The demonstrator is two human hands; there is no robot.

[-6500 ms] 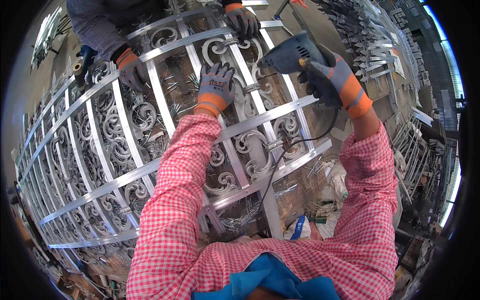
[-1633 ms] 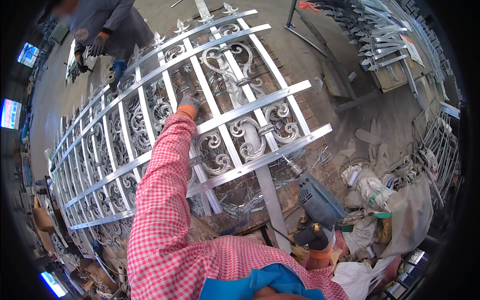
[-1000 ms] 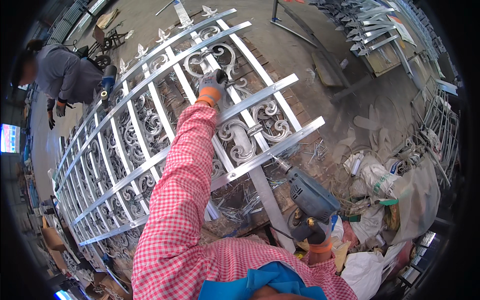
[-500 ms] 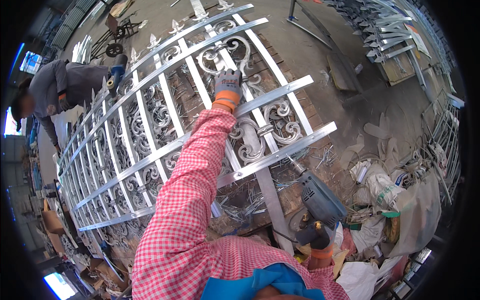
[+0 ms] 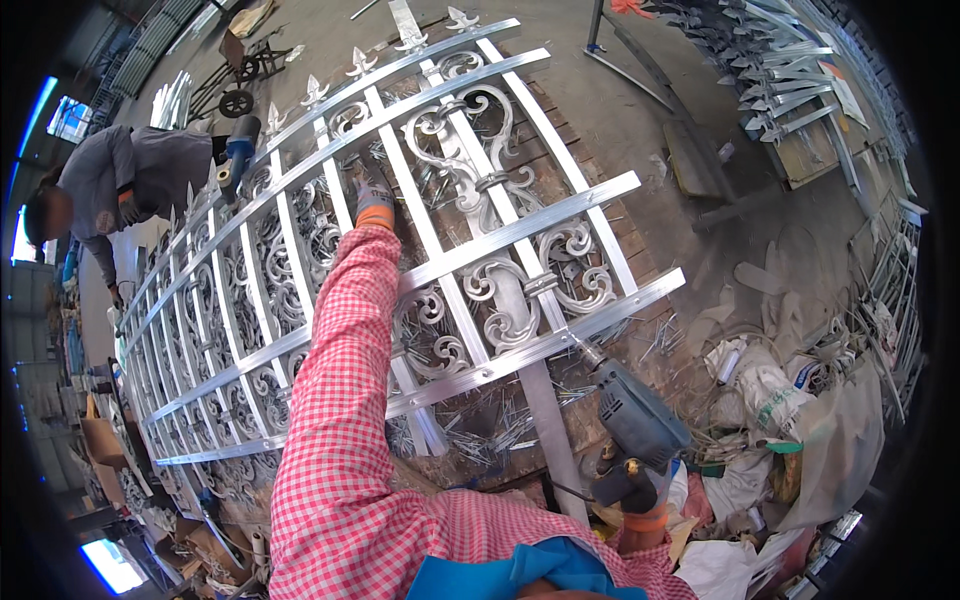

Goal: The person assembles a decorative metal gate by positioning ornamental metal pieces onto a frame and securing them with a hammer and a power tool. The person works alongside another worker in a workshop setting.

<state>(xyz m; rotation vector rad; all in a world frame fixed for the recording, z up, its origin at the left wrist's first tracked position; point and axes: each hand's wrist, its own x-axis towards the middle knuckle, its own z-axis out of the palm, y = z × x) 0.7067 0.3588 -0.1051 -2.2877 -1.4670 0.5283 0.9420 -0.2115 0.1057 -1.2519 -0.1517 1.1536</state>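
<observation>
My left hand (image 5: pixel 375 197), in a grey glove with an orange cuff, reaches down between two upright bars of a silver metal fence panel (image 5: pixel 520 233). Its fingers are small and partly lost among the metalwork, so whether they hold anything cannot be told. Near the lower right corner of the panel, my right hand (image 5: pixel 640 492) is closed on the rear handle of a grey-blue power drill (image 5: pixel 640 415). The drill's bit points up and left, its tip by the bottom rail. Cast scrolls (image 5: pixel 575 270) fill the gaps between the bars, and spear points (image 5: pixel 316 92) top them.
Loose thin metal pieces (image 5: pixel 500 430) lie scattered under the panel. White sacks (image 5: pixel 780 390) and plastic heap up at right. A co-worker (image 5: pixel 130 180) bends over the panel's far left, beside another power tool (image 5: pixel 238 155). Stacked spear-topped bars (image 5: pixel 790 90) stand back right.
My left hand has moved left, from the scrollwork near the panel's right end to a gap between bars farther left. My right hand keeps the drill at the bottom rail.
</observation>
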